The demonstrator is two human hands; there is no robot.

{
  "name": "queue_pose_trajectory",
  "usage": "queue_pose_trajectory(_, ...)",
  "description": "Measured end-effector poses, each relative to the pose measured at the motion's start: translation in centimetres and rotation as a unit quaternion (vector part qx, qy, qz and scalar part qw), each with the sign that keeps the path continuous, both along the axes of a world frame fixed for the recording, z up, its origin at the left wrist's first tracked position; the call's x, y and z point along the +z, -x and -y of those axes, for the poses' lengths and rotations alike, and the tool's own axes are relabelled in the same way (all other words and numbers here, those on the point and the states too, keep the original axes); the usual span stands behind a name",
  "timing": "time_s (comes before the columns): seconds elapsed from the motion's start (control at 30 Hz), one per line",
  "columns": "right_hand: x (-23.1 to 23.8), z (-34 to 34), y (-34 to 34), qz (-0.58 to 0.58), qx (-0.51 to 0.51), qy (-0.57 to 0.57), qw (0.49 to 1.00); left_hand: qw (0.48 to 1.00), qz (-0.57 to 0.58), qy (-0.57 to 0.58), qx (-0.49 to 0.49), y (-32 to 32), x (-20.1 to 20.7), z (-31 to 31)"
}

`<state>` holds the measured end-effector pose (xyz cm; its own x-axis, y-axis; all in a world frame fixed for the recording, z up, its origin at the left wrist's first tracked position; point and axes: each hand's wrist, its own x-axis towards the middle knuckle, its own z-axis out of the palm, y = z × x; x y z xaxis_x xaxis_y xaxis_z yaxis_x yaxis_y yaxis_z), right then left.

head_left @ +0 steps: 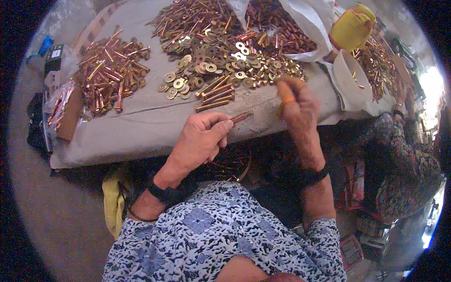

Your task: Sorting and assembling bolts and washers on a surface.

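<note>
While left hand (pixel 199 138) pinches a bolt (pixel 243 117), right hand (pixel 301 105) extended forward, fingers (pixel 287 90) blurred, grip unclear

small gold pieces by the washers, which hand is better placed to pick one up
Probably the right: the right hand, though blurred, is close to the small gold pieces, while the left hand is farther away and holds a bolt.

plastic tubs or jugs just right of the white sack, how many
2: a yellow jug at upper right, and a white tub below it in the picture. More may be hidden.
</note>
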<state>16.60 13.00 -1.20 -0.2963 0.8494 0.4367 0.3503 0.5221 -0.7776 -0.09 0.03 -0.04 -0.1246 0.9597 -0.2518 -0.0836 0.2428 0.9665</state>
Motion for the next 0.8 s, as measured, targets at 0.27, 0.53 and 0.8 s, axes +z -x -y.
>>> queue_pose_trajectory(0.27, 0.3, -3.6, -0.3, 0.238, -0.074, -0.196, 0.948, 1.000, 0.009, -0.002, 0.000, -0.1, 0.4, 0.0)
queue_pose_trajectory(0.53, -0.6, -2.7, 0.0, 0.175, -0.080, -0.237, 0.952, 1.000, 0.006, -0.001, 0.011, 0.1, 0.6, 0.1)
queue_pose_trajectory(0.8, 0.2, -0.3, 0.2, 0.020, 0.049, 0.002, 0.999, 1.000, -0.003, -0.010, 0.008, 0.0, 0.6, 0.2)
